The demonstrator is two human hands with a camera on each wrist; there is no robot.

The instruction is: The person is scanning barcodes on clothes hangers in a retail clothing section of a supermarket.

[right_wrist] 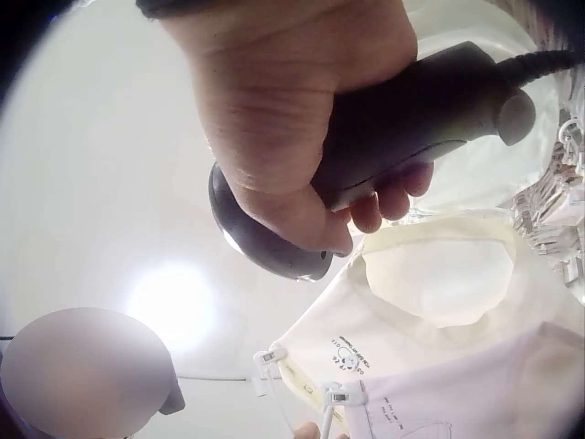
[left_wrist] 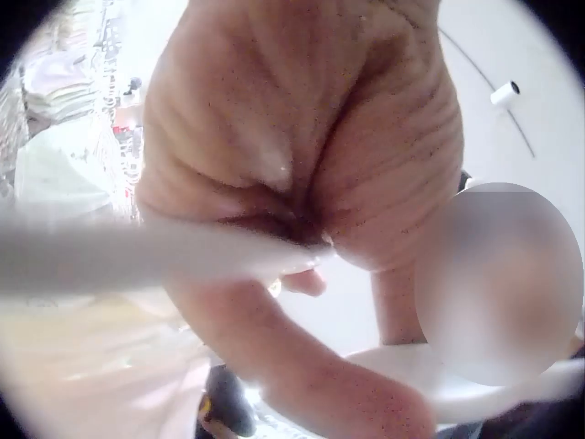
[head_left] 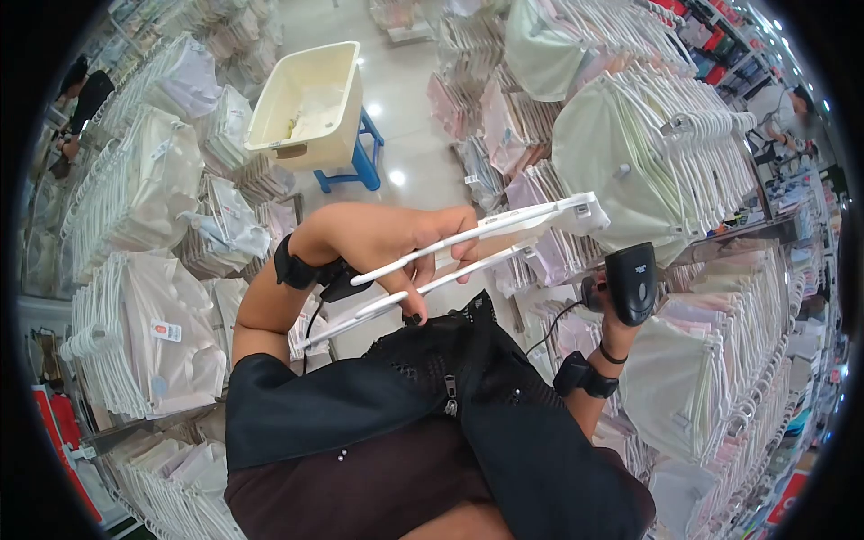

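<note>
In the head view my left hand (head_left: 405, 243) grips two white hangers (head_left: 396, 265), which slant up to the right. The left wrist view shows the same hand (left_wrist: 302, 137) close up, a white hanger bar (left_wrist: 137, 261) passing under the palm. My right hand (head_left: 616, 328) holds a black handheld scanner (head_left: 632, 283) upright at the right. In the right wrist view that hand (right_wrist: 274, 119) wraps round the scanner (right_wrist: 393, 123). Below it are a cream garment (right_wrist: 338, 334) and a lavender one (right_wrist: 457, 393), held in white hanger clips (right_wrist: 340, 395).
A cream tub (head_left: 306, 99) stands on a blue stool (head_left: 362, 162) ahead on the left. Racks of pale clothes on white hangers line both sides, (head_left: 171, 324) being nearest left. Two other people are at the far left and far right edges.
</note>
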